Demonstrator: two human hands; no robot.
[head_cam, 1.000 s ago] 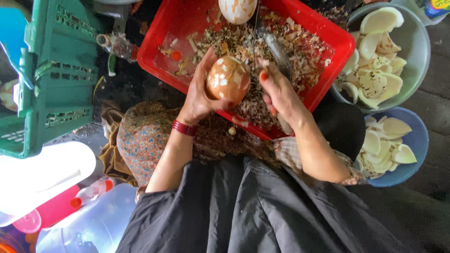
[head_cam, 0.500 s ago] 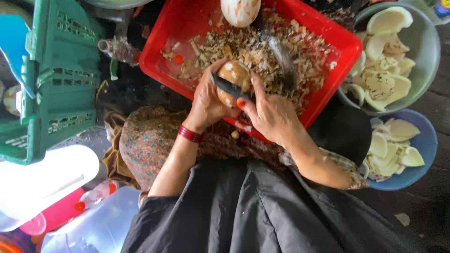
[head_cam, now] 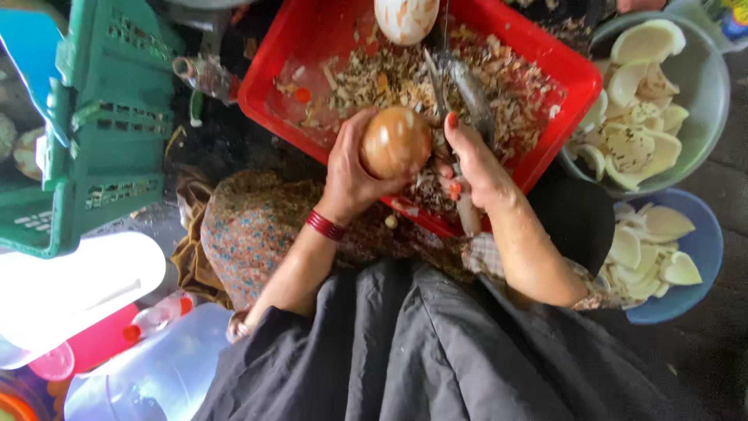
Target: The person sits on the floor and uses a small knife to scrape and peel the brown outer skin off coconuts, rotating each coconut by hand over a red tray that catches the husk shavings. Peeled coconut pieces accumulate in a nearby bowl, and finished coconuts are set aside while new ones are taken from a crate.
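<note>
The left hand (head_cam: 351,168) cups a brown, partly peeled coconut (head_cam: 395,143), fingers wrapped around its near side, holding it over the near edge of the red tray (head_cam: 269,66). The right hand (head_cam: 475,168) sits just to the coconut's right, fingers curled tight around a knife (head_cam: 467,86); the handle pokes out below the fist and the blade runs up and away over the shavings (head_cam: 499,70). So the coconut lies left of the knife hand, almost touching it, with the blade's long axis pointing away from the body. The coconut is roundish, so I cannot tell its long axis. A second, whiter coconut (head_cam: 405,17) rests at the tray's far side. To the right, a grey bowl (head_cam: 713,101) and a blue bowl (head_cam: 701,273) hold white pieces. A green crate (head_cam: 109,117) stands left.
</note>
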